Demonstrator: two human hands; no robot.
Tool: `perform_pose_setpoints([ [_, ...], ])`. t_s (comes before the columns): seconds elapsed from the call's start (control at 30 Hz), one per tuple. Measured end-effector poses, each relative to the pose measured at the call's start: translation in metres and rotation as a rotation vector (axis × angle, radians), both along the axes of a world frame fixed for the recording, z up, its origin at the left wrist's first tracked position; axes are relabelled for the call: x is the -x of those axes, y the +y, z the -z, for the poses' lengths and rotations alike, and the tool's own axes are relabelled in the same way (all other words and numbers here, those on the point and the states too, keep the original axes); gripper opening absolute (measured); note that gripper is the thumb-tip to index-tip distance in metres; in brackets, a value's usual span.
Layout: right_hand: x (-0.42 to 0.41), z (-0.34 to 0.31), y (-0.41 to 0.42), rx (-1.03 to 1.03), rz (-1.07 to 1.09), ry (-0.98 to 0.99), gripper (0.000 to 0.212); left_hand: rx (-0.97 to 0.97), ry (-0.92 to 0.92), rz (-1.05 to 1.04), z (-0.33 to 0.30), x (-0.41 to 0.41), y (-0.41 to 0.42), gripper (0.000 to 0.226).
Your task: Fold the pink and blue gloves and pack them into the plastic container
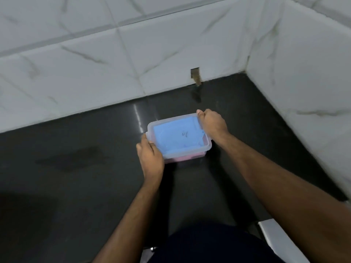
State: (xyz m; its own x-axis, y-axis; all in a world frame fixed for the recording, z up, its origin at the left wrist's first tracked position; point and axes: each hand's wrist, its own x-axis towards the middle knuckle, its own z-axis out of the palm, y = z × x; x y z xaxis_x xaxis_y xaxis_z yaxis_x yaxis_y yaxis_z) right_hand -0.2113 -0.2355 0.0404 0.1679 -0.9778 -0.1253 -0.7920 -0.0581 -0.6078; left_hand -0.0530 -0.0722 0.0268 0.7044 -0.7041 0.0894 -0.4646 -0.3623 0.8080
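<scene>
My left hand grips plastic container near-left corner; right hand grips far-right rim. Blue glove atop pink glove.

A clear plastic container sits on a dark, glossy countertop, toward the far right corner where two white marbled tile walls meet. Through its translucent lid shows a blue glove with a small dark mark on it, and pink glove shows low through the near wall. The left hand grips the container's near-left corner, thumb over the rim. The right hand grips the far-right corner, fingers curled over the edge. Both forearms reach in from the near side. A small rectangular notch is cut in the far wall just above the countertop, to the far right of the container
</scene>
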Motion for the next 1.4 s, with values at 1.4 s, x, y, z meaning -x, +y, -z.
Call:
perform_pose_setpoints([
  [1.4,0.004,-0.002,0.063,0.375,-0.230,0.196,0.054,-0.213,-0.635,0.265,-0.010,-0.012,0.007,0.047],
])
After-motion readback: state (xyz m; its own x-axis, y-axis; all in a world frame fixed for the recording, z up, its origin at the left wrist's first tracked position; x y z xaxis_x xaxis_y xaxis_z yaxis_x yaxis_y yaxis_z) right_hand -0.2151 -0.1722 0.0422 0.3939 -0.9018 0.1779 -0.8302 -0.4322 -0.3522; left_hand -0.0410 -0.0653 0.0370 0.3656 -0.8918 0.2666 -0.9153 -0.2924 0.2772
